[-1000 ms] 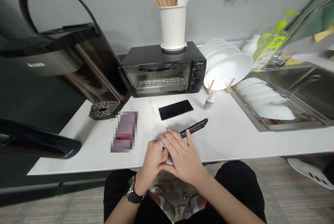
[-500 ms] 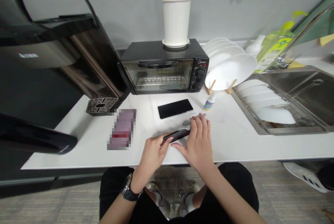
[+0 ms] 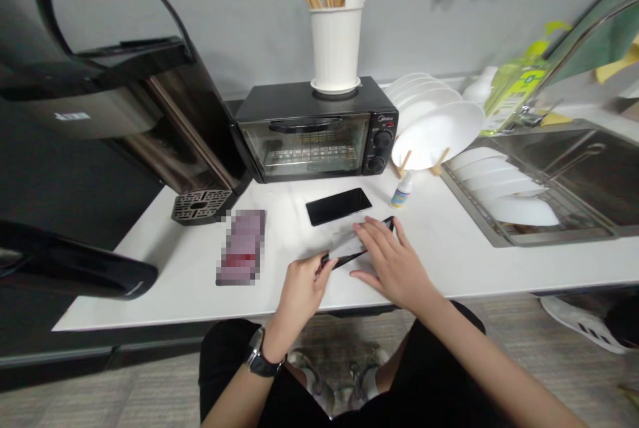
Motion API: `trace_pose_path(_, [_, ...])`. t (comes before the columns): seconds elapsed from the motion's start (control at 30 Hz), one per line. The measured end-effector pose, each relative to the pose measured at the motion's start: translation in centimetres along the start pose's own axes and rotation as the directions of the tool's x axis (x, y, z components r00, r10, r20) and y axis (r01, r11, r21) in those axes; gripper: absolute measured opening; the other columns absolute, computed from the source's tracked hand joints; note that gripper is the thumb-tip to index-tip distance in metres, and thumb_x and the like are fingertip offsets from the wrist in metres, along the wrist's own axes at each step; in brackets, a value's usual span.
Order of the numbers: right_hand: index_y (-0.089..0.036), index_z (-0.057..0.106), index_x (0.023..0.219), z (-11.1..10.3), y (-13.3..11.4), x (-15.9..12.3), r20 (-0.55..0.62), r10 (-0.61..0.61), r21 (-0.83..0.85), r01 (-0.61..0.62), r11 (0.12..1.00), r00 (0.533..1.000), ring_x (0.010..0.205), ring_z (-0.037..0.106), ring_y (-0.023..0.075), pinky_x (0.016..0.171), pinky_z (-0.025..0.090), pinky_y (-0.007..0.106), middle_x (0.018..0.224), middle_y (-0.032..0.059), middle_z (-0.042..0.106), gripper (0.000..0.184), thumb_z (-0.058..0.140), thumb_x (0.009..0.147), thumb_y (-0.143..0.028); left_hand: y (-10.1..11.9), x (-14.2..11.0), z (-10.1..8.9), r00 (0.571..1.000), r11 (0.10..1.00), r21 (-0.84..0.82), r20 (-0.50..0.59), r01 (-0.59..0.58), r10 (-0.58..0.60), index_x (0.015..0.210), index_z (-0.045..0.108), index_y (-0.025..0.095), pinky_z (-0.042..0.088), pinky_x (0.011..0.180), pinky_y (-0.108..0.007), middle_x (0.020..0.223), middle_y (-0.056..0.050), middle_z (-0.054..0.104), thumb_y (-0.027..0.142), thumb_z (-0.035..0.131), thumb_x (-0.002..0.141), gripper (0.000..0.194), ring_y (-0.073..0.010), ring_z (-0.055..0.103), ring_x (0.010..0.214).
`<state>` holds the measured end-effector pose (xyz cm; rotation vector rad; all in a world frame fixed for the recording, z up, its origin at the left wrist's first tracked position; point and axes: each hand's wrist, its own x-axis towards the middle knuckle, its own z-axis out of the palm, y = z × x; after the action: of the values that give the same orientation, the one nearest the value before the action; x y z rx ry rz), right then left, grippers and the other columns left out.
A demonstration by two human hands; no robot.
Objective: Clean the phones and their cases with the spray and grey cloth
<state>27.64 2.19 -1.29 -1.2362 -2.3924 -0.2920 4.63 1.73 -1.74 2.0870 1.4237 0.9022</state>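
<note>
Just above the counter's front edge, my left hand point(image 3: 303, 287) pinches the near left end of a phone case point(image 3: 349, 257) with a black rim and a greyish, see-through face. The case lies at a slant, its far corner showing beyond my right hand point(image 3: 394, 265). My right fingers stretch flat across the case, with the thumb apart from it. Behind the case lies a black phone point(image 3: 339, 206), screen up. A small white dropper bottle point(image 3: 401, 191) stands to its right. Left of my hands is a blurred-out purple, phone-shaped item point(image 3: 242, 245).
A black toaster oven point(image 3: 314, 138) stands at the back, bearing a white cup point(image 3: 337, 42) of chopsticks. To its left is a tall dark drinks machine point(image 3: 200, 115). On the right are racked white plates point(image 3: 439, 135), a sink point(image 3: 579, 182) and a soap bottle point(image 3: 516, 95).
My right hand has turned and its fingers now lie flatter across the case. The case's far black corner has come into sight. The view has shifted slightly.
</note>
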Motion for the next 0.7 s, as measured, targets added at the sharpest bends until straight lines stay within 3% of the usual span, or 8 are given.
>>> trace_pose_path(0.13, [-0.002, 0.041, 0.152, 0.0, 2.6, -0.8, -0.069, 0.165, -0.026, -0.167, 0.986, 0.984, 0.145, 0.046, 0.0388, 0.123, 0.026, 0.062, 0.144, 0.0273, 0.057, 0.088, 0.039, 0.1, -0.073, 0.4, 0.2, -0.1, 0.999, 0.999, 0.004, -0.013, 0.034, -0.034, 0.083, 0.076, 0.015, 0.042, 0.055, -0.024, 0.06, -0.002, 0.07, 0.029, 0.061, 0.101, 0.027, -0.0159, 0.063, 0.055])
trace_pose_path(0.2, [0.0, 0.04, 0.151, 0.3, 1.8, -0.8, -0.118, 0.257, -0.014, -0.26, 0.966, 0.959, 0.149, 0.04, 0.0428, 0.121, 0.028, 0.065, 0.143, 0.0297, 0.056, 0.093, 0.038, 0.098, -0.077, 0.5, 0.3, 0.0, 0.999, 0.999, 0.003, -0.009, 0.039, -0.039, 0.084, 0.077, 0.015, 0.042, 0.055, -0.023, 0.061, -0.002, 0.071, 0.029, 0.061, 0.101, 0.027, -0.0161, 0.064, 0.056])
trace_pose_path(0.3, [0.003, 0.035, 0.152, 0.9, -1.6, -0.3, -0.154, 0.325, 0.029, -0.324, 0.945, 0.933, 0.155, 0.026, 0.0466, 0.119, 0.029, 0.069, 0.149, 0.0328, 0.05, 0.101, 0.039, 0.096, -0.08, 0.6, 0.3, 0.0, 0.999, 0.999, -0.009, 0.001, 0.037, -0.037, 0.091, 0.078, 0.017, 0.044, 0.056, -0.023, 0.071, -0.003, 0.076, 0.029, 0.06, 0.101, 0.024, -0.0157, 0.067, 0.059])
trace_pose_path(0.4, [0.002, 0.038, 0.151, 1.7, -5.8, 0.6, -0.129, 0.267, 0.112, -0.253, 0.961, 0.955, 0.156, 0.026, 0.0439, 0.121, 0.028, 0.066, 0.151, 0.0313, 0.05, 0.103, 0.041, 0.093, -0.083, 0.2, 0.2, 0.1, 1.0, 1.0, 0.019, 0.002, 0.022, -0.022, 0.085, 0.076, 0.017, 0.044, 0.055, -0.022, 0.072, -0.003, 0.077, 0.024, 0.058, 0.099, 0.024, -0.0151, 0.065, 0.056])
trace_pose_path(0.53, [-0.001, 0.044, 0.151, 2.4, -9.4, 1.2, -0.089, 0.065, 0.202, -0.046, 0.978, 0.994, 0.157, 0.028, 0.0354, 0.127, 0.025, 0.056, 0.154, 0.0242, 0.052, 0.099, 0.044, 0.093, -0.081, -0.6, 0.0, 0.2, 0.998, 0.994, 0.092, 0.006, -0.059, 0.058, 0.073, 0.069, 0.016, 0.045, 0.057, -0.024, 0.069, -0.006, 0.075, 0.008, 0.051, 0.087, 0.024, -0.0165, 0.065, 0.056])
trace_pose_path(0.6, [-0.004, 0.043, 0.154, 2.4, -9.2, 1.1, -0.076, -0.016, 0.208, 0.031, 0.978, 0.997, 0.156, 0.03, 0.0317, 0.129, 0.024, 0.051, 0.156, 0.0205, 0.053, 0.094, 0.046, 0.095, -0.077, -0.7, -0.1, 0.2, 0.997, 0.991, 0.117, 0.005, -0.071, 0.071, 0.074, 0.069, 0.016, 0.046, 0.058, -0.024, 0.069, -0.006, 0.075, 0.004, 0.049, 0.081, 0.025, -0.0171, 0.066, 0.057])
trace_pose_path(0.7, [-0.008, 0.044, 0.154, 1.7, -6.8, 0.7, -0.055, -0.067, 0.166, 0.075, 0.983, 0.996, 0.151, 0.04, 0.0297, 0.128, 0.024, 0.051, 0.153, 0.0176, 0.056, 0.08, 0.045, 0.101, -0.068, -0.4, -0.2, 0.1, 0.999, 0.99, 0.136, 0.006, -0.044, 0.043, 0.068, 0.067, 0.016, 0.042, 0.055, -0.024, 0.062, -0.004, 0.071, 0.006, 0.051, 0.085, 0.026, -0.0161, 0.062, 0.052])
